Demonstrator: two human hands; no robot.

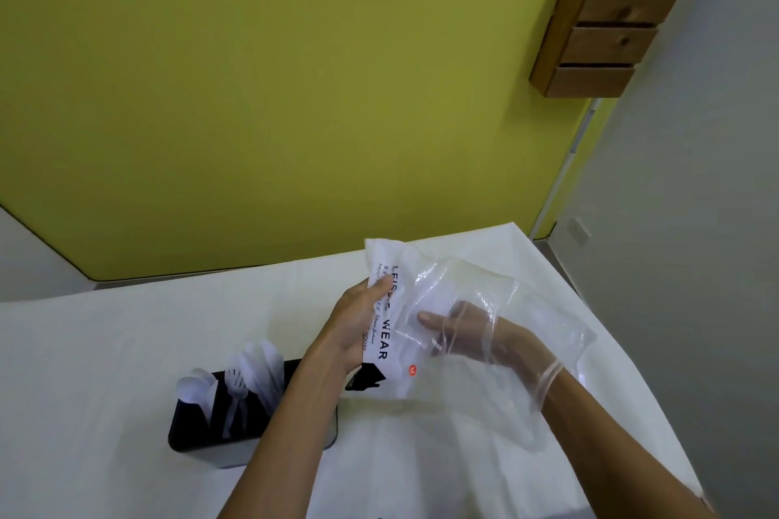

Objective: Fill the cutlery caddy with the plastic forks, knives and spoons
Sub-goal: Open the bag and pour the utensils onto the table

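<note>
Looks nearly done imo; the black caddy (202,440) on the bench (97,350) already holds white cutlery (253,367); left hand (356,327) pinches the edge of the clear bag (463,278); right hand (468,333) lies spread inside it, apparently grabbing nothing.

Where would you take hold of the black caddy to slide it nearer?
Take the cutlery caddy low on its bare left end wall, coming from the left. White spoons and forks stick up above the rim, so a grasp from above would likely knock them, and the left forearm crosses over its right end.
</note>
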